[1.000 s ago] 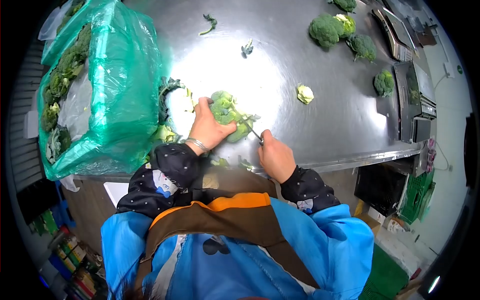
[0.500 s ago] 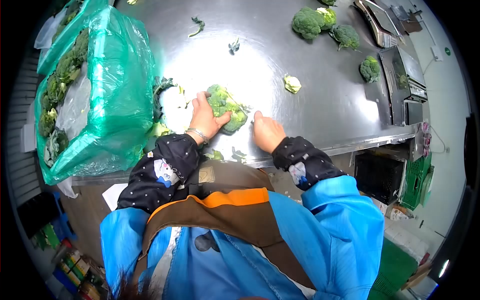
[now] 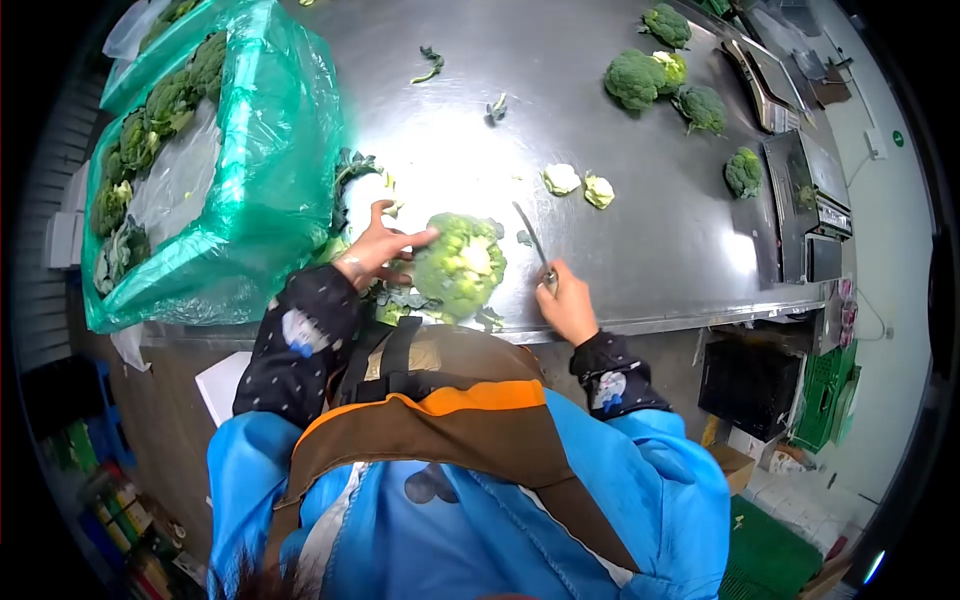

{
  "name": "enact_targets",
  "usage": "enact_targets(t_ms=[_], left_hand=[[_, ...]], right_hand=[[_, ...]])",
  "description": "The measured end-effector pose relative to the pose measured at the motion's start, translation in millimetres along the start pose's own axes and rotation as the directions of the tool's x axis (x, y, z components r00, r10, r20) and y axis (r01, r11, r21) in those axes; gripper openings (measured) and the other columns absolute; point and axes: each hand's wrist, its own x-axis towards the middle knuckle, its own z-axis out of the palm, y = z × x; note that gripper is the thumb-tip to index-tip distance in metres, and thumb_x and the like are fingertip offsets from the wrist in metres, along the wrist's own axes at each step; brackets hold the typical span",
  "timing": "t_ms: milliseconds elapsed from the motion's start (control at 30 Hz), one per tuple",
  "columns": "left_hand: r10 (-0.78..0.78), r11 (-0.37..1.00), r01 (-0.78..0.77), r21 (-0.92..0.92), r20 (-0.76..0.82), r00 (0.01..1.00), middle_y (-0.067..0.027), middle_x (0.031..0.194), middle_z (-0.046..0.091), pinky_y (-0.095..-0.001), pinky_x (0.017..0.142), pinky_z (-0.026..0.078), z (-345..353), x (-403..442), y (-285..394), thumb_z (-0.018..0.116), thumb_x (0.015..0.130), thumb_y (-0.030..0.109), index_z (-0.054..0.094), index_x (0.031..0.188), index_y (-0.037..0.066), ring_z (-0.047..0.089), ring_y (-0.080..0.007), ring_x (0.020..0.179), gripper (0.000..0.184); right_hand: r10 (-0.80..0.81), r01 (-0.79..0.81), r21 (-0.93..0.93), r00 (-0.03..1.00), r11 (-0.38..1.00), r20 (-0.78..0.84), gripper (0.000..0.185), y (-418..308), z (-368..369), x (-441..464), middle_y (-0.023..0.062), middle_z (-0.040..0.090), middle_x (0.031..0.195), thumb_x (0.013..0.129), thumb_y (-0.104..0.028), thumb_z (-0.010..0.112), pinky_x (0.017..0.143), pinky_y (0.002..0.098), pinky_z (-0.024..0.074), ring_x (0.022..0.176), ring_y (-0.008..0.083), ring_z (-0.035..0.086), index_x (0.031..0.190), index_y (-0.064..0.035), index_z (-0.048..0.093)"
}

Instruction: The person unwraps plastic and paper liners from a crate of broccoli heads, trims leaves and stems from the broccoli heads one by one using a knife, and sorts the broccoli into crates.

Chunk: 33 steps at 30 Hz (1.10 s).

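Green broccoli (image 3: pixel 462 262), stem apparently trimmed, is near the table's (image 3: pixel 660 240) front edge. Your left hand (image 3: pixel 376 246), fingers spread, touches its side; your right (image 3: pixel 568 303) is closed around the knife (image 3: pixel 535 240). Two pale offcuts (image 3: pixel 561 180) lie beyond; farther right, heads (image 3: pixel 635 80) seemingly remain.

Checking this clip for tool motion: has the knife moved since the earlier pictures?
Yes, rightward. The tip of the knife, earlier left of the small leaf farther across the table, now lies right of it, clear of the broccoli head.
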Motion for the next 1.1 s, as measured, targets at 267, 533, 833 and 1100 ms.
enact_targets(t_ms=[267,533,833,1100], left_hand=[[0.224,0.947,-0.278,0.16,0.289,0.931,-0.0108,0.1,0.048,-0.0296,0.072,0.048,19.2,16.6,2.9,0.069,0.062,0.007,0.04,0.113,0.008,0.05,-0.0195,0.091,0.059],[0.504,0.754,-0.527,0.393,0.169,0.847,-0.0204,0.123,0.037,-0.0356,0.101,0.033,1.6,-1.1,9.8,0.086,0.054,0.024,0.013,0.135,0.002,0.039,-0.0292,0.119,0.111],[0.65,0.593,-0.459,0.661,-0.058,0.757,-0.0227,0.116,0.046,-0.0399,0.095,0.039,19.8,10.9,-14.4,0.084,0.053,0.015,0.032,0.129,0.008,0.047,-0.0377,0.11,0.092],[0.604,0.56,-0.437,0.704,0.013,0.797,-0.0234,0.118,0.043,-0.0402,0.097,0.038,18.7,13.6,-5.4,0.084,0.053,0.013,0.031,0.13,0.008,0.044,-0.0388,0.112,0.093]], right_hand=[[0.257,-0.318,0.687,0.947,0.653,0.194,0.046,-37.0,26.0,4.9,0.0105,0.062,0.076,0.08,-0.015,0.065,0.047,0.024,0.0417,0.047,0.0112,0.051,0.12,-0.0013,0.048],[-0.05,0.051,0.638,0.999,0.768,-0.021,0.038,-61.2,31.6,56.6,0.0102,0.061,0.11,0.08,-0.004,0.062,0.046,0.0241,0.0413,0.05,0.0082,0.052,0.116,-0.0005,0.052],[-0.186,0.183,0.044,0.981,0.982,0.054,0.019,-33.9,16.7,-9.8,0.0157,0.053,0.059,0.076,-0.005,0.055,0.051,0.0404,0.0422,0.057,0.0379,0.053,0.095,-0.0072,0.05],[-0.117,0.127,-0.028,0.965,0.992,0.233,0.019,-36.0,14.4,-3.8,0.0218,0.06,0.071,0.077,-0.01,0.052,0.064,0.0482,0.0461,0.071,0.0416,0.059,0.095,-0.0055,0.05]])
